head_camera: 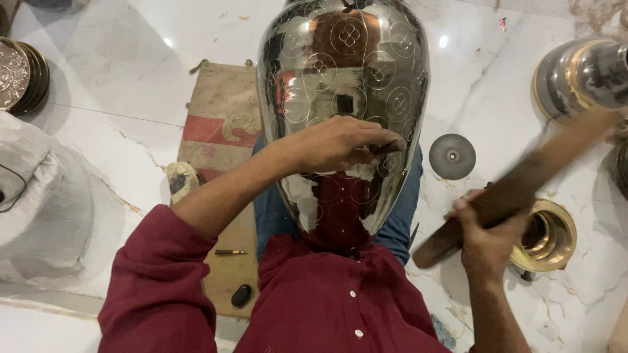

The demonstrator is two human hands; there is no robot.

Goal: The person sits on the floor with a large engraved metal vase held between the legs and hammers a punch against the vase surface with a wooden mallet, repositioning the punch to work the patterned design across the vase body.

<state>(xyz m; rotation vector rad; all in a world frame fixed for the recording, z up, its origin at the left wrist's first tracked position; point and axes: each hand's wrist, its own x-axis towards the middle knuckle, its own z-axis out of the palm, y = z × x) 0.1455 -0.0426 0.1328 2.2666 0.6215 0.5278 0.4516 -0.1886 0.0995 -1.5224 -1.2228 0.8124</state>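
Seated on a marble floor [118,85], a person works a polished metal vessel [343,98] resting across the lap.
Left hand [340,144] pinches what may be a small punch [386,148] against it; right hand [487,238] grips a blurred wooden mallet [523,183].

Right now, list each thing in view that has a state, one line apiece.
Metal vessel: tilted across the lap, polished, engraved with circles.
Left hand: closed on a small dark tool pressed against the vessel.
Right hand: gripping the wooden mallet.
Wooden mallet: raised, motion-blurred.
Brass ring piece: on the floor, opening upward.
Grey disc: lying flat.
Cloth mat: spread on the floor.
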